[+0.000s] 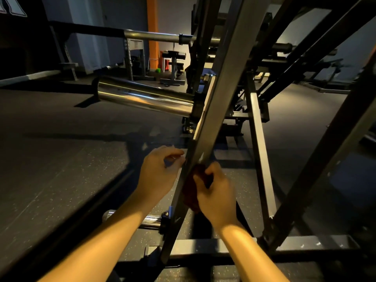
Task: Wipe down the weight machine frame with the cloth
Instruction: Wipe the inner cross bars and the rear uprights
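"Red cloth [191, 193] is bunched in my right hand [216, 192], fingers curled round it, pressed against the slanted frame bar [212, 110] low down."

"And your left hand [159, 171]?"

"Loosely curled, holding nothing, just beside the bar. I judge I'm mid-wipe; next I'd slide the cloth upward, toward the chrome sleeve [142, 96], keeping firm pressure."

Dim, warm sidelight (hard shadows), edges warped.

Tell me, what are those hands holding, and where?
The right hand grips the red cloth by its bunched upper part, against the frame bar. The left hand holds nothing.
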`<state>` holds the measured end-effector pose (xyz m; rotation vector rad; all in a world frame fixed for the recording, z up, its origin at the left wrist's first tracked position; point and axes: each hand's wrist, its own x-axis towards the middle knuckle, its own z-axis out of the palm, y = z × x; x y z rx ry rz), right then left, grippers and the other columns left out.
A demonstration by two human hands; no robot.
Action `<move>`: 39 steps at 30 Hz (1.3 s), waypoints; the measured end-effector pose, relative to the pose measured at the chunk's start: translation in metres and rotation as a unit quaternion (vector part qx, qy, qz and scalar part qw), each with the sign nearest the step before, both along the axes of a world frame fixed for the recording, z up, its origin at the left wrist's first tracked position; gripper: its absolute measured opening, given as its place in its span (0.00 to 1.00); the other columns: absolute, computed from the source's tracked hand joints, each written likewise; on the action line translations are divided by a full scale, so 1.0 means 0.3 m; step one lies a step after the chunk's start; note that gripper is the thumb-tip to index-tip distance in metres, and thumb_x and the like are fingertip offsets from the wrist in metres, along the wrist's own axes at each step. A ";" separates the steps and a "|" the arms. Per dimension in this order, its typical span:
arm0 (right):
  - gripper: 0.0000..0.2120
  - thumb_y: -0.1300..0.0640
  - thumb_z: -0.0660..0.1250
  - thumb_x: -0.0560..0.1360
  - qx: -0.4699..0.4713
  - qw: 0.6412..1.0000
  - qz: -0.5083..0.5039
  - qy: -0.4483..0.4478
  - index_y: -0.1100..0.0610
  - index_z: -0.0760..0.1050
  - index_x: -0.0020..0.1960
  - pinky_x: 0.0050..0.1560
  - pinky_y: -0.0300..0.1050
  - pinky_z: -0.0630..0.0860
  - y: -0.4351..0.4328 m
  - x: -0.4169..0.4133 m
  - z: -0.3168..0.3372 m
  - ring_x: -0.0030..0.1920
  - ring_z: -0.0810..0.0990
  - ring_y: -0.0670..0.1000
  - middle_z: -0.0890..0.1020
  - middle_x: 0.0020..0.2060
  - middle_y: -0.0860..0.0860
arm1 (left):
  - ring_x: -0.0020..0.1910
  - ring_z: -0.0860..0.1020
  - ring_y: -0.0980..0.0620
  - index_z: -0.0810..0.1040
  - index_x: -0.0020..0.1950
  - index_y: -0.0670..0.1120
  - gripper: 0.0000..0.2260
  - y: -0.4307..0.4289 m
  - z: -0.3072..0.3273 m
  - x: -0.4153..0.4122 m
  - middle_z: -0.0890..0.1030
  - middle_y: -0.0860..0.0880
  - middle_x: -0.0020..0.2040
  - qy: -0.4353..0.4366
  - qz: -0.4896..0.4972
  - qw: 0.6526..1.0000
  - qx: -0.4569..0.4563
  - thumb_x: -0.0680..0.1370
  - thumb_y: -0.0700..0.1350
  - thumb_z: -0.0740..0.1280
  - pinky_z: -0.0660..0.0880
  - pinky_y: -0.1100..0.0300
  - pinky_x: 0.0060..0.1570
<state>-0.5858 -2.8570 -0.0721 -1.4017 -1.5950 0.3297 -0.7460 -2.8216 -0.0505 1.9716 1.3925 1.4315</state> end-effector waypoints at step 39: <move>0.09 0.52 0.71 0.79 -0.183 0.977 -0.064 0.093 0.50 0.73 0.55 0.43 0.30 0.73 0.002 0.067 -0.202 0.47 0.81 0.42 0.77 0.43 0.41 | 0.37 0.81 0.68 0.83 0.44 0.46 0.05 0.028 0.158 0.045 0.83 0.57 0.36 -0.163 -0.028 0.971 -0.174 0.76 0.47 0.75 0.73 0.73 0.37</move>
